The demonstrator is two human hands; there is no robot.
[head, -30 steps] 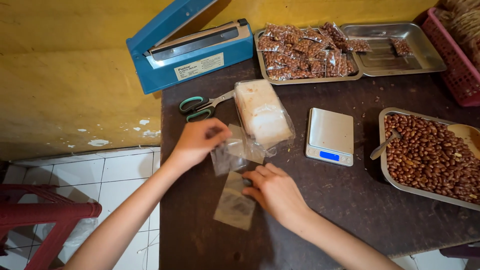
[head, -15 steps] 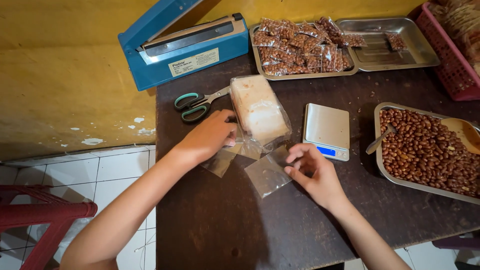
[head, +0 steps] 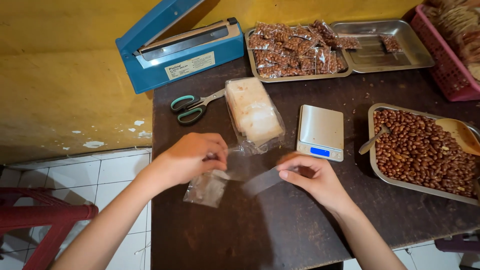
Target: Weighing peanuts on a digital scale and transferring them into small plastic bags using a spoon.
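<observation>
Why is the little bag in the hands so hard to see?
In the head view the small clear bag between the left hand and right hand is see-through and a bit motion-blurred; the dark table shows through it.

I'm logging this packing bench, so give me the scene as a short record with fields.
surface: dark brown table
left hand: pinching a small clear bag, another clear bag lying below it
right hand: holding a clear plastic bag
stack of bags: beside the scissors
digital scale: unloaded
peanut tray: full, with spoon and scoop
heat sealer: blue, lid up
</observation>
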